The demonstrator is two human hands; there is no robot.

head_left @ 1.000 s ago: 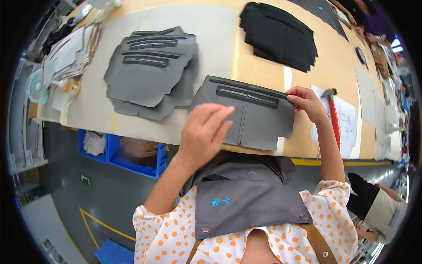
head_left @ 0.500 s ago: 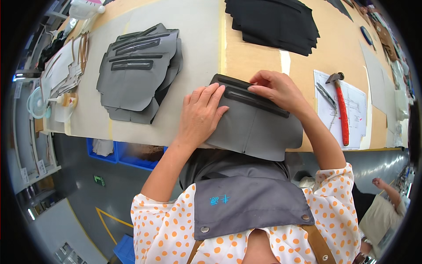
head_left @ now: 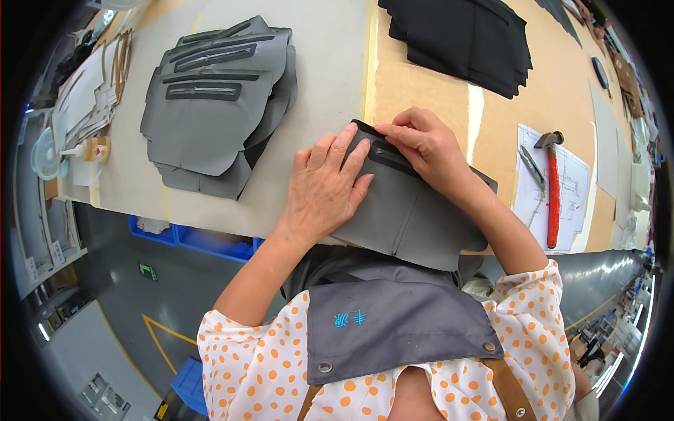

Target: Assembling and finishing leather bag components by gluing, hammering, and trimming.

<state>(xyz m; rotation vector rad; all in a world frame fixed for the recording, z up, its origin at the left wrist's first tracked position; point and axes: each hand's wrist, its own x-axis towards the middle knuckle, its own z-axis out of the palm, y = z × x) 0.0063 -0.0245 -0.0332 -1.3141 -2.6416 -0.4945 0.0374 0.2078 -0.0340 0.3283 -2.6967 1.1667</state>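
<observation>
A grey fabric panel (head_left: 411, 217) lies at the table's front edge, part of it hanging over. Near its top is a zippered slot framed in black, and a black strip runs along the far edge. My left hand (head_left: 324, 182) lies flat on the panel's left side, fingers stretched toward the far corner. Thumb and forefinger of my right hand (head_left: 425, 147) pinch together at the black strip, close to my left fingertips. Part of the zipper slot is hidden under the right hand.
To the left lies a stack of similar grey panels (head_left: 203, 133); black panels (head_left: 460, 42) lie at the back. A red-handled hammer (head_left: 554, 189) and metal tweezers (head_left: 531, 167) rest on paper at right. A glue bottle (head_left: 91, 149) stands far left, blue bins (head_left: 210, 240) below.
My right hand has slid left along the black strip, toward my left hand. The left hand stays pressed on the panel. The whole view has shifted slightly.
</observation>
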